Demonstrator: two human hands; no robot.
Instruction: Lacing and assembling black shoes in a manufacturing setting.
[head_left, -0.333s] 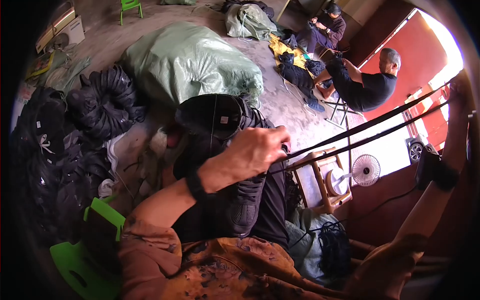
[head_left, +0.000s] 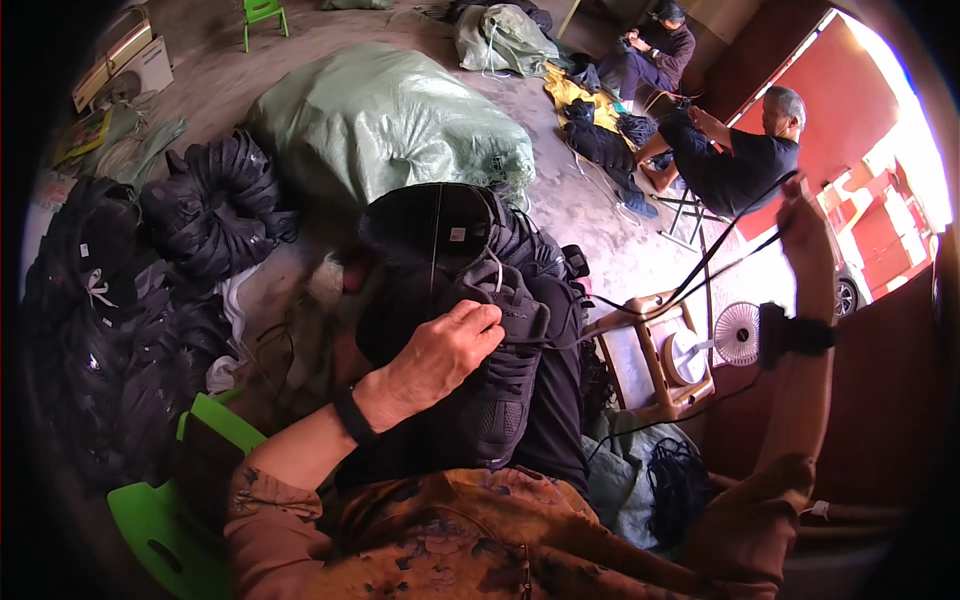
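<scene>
A black lace-up shoe [head_left: 497, 405] rests on my lap, toe toward me, beside a second black shoe [head_left: 425, 228] whose opening faces up. My left hand [head_left: 445, 355] is closed, its fingertips pinching the near shoe at the left side of its lacing; the exact grip is partly hidden. Raised far out to the right, my right hand [head_left: 803, 225] is closed on a black shoelace [head_left: 690, 292]. The lace hangs in loose strands between that hand and the shoe.
Black shoes [head_left: 100, 330] are heaped at left, near a green chair [head_left: 165, 530]. A large pale-green sack [head_left: 390, 120] lies ahead. At right stand a wooden stool [head_left: 650, 360] and a white fan [head_left: 737, 333]. Two people [head_left: 745, 160] sit working farther off.
My left hand has moved down and left from the laces to the shoe's side. My right hand has come inward, and the taut lace strands have gone slack.
</scene>
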